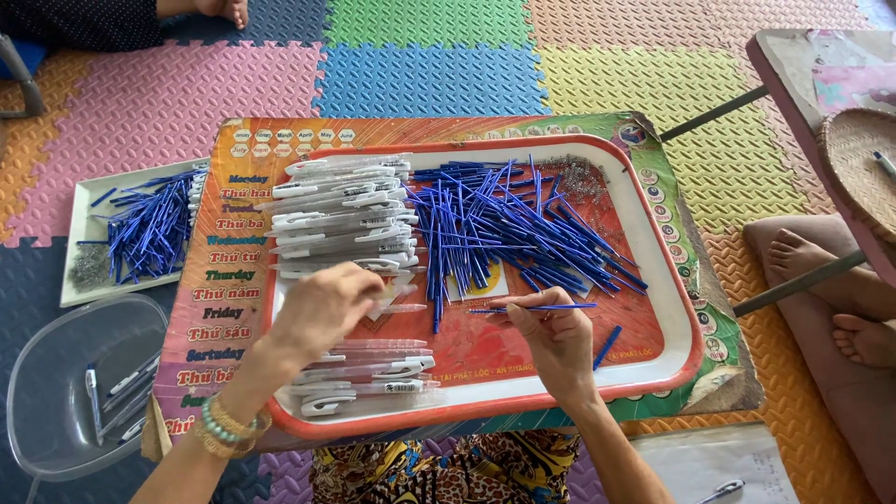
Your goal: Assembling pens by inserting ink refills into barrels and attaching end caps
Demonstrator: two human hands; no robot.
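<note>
Head view is showing the right hand (557,338) pinching a thin, light, bendable blue refill (534,307) mid-shaft while the left hand (322,308), fingers curled, is reaching onto slick clear pen barrels (341,213).

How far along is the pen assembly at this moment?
Done: a few finished pens lie in the clear tub. In hand: the right hand pinches one blue refill; the left hand reaches among the white pen barrels. Left: most of it, with a large refill pile on the red-rimmed tray.

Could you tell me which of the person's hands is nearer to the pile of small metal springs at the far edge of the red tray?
The right hand, though not by much. It sits below the springs, pinching a blue refill. The left hand lies farther off, by the white pen barrels.
</note>
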